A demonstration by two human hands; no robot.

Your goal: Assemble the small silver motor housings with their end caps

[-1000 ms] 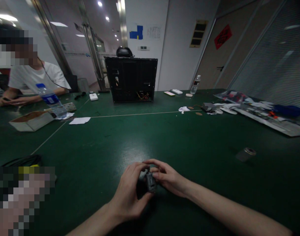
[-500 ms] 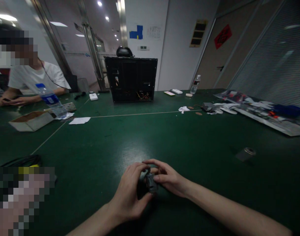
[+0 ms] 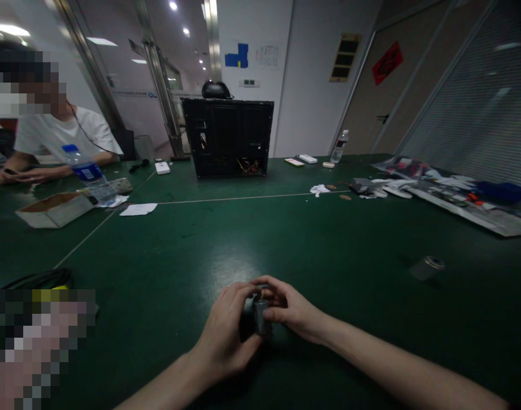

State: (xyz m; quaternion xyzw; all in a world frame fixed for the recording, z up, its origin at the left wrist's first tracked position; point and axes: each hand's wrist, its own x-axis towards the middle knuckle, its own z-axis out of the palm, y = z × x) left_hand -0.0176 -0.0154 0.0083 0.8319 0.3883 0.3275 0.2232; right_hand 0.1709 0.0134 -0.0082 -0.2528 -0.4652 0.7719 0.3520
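- The green table [image 3: 286,239] lies as it did, the black case [image 3: 230,136] unmoved at twelve o'clock from the hands.
- At ten o'clock the co-worker in a white shirt [image 3: 59,134] sits just as a second ago.
- The left hand [image 3: 226,322] has barely shifted, keeping a narrow grip, fingers at the top of the small grey part and thumb at its lower end.
- The right hand [image 3: 292,310] also grips narrowly, thumb against the part's side.
- Towards three o'clock, the metal cylinder [image 3: 425,269] hasn't stirred.
- Between the hands, the small grey part [image 3: 258,319] has turned: its slotted face has given way to a smoother one.
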